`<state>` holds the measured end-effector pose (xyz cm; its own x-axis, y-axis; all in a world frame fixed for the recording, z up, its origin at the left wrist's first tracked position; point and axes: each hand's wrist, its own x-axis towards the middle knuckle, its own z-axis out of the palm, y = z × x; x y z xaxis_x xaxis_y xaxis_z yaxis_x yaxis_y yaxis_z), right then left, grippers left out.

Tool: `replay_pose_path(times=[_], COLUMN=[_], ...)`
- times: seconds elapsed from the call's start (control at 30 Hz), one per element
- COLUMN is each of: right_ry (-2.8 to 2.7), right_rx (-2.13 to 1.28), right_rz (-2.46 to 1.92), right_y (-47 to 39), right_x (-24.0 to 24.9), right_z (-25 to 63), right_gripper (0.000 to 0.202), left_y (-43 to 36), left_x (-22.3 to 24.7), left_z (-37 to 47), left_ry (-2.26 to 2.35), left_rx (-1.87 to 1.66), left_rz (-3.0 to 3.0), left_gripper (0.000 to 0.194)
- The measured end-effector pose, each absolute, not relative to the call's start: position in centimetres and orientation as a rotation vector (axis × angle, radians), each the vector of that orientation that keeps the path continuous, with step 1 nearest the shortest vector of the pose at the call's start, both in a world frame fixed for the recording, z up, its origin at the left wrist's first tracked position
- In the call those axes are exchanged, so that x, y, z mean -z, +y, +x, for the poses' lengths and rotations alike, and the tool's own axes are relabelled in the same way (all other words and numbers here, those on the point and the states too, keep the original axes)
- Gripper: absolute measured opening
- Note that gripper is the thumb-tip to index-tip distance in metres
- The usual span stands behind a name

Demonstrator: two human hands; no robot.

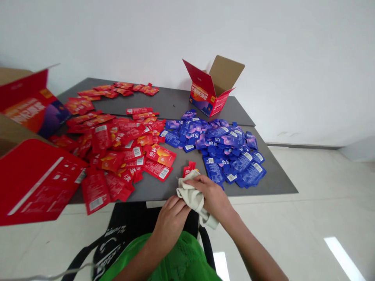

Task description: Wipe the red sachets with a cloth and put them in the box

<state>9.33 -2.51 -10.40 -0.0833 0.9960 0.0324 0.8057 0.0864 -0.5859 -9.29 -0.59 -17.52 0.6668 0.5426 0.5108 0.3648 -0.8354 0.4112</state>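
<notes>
At the table's front edge, my right hand [211, 195] is closed on a cream cloth [191, 197], which is bunched up and hangs down over the edge. Under the cloth's upper end a red sachet [189, 168] shows in part. My left hand [173, 218] lies against the cloth's lower left side with its fingers bent together; what they grip, if anything, is hidden. Left of the hands spreads a heap of red sachets [129, 150], and to the right a heap of blue sachets [222, 144].
An open red box [205, 93] stands at the back of the grey table [166, 190]. Another open red box [41, 183] fills the left side, close to the camera. More red sachets [123, 89] lie along the back left. A black bag [129, 218] is below the front edge.
</notes>
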Motion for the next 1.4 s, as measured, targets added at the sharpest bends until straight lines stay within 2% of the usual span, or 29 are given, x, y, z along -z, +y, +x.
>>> replay_pose_path(times=[0.13,0.33,0.5,0.63,0.87,1.0,1.17,1.4], right_ry=[-2.028,-1.991,-2.033,-2.044,-1.953,-1.954,-2.067,-1.995], right_rx=[-0.463,-0.271,-0.394,-0.569,-0.276,-0.340,-0.578,-0.304], right_rz=[-1.854,-1.943,-1.829,-1.900,-2.025,-1.871,-1.879,-2.000], right_y=[0.3,1.7,-2.8,-2.0,2.8,-0.9,-2.8,3.6], right_x=[9.9,7.6,7.1,8.8,7.9,6.9,8.7,8.6], right_z=[10.1,11.0,8.7,8.4,11.0,9.8,8.3,11.0], right_gripper=[0.044,0.055,0.053,0.044,0.056,0.054,0.048,0.055], left_y=[-0.6,-0.5,-0.8,-0.7,-0.4,-0.5,-0.7,-0.4], left_x=[17.3,17.6,17.5,17.5,17.9,17.6,17.5,18.1], left_z=[-9.1,-9.3,-9.6,-9.7,-9.6,-9.5,-9.7,-9.7], left_ry=[0.724,0.725,0.718,0.711,0.722,0.726,0.736,0.733], left_rx=[-1.005,-1.009,-1.030,-1.015,-1.048,-1.047,-1.025,-1.037], left_rz=[2.582,2.595,2.567,2.532,2.508,2.499,2.501,2.514], left_gripper=[0.029,0.031,0.025,0.025,0.029,0.025,0.021,0.027])
